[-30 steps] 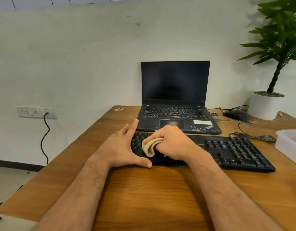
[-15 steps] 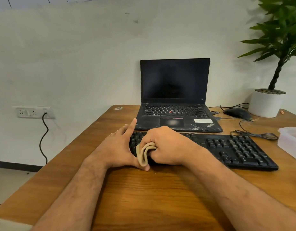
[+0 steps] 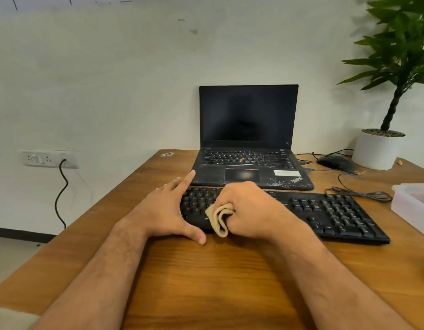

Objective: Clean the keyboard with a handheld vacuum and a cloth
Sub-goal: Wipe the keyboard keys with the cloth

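A black keyboard lies across the wooden desk in front of the laptop. My right hand is closed on a folded tan cloth and presses it on the keyboard's left half near the front edge. My left hand lies flat with its fingers spread against the keyboard's left end, thumb along the front edge, and it holds nothing. No handheld vacuum is clearly in view.
An open black laptop stands behind the keyboard. A mouse with loose cables and a potted plant sit at the back right. A pale plastic box is at the right edge. A wall socket is on the left.
My right hand with the cloth slid left and toward the front edge half a second ago, then shifted slightly right again. My left hand has stayed at the keyboard's left end.
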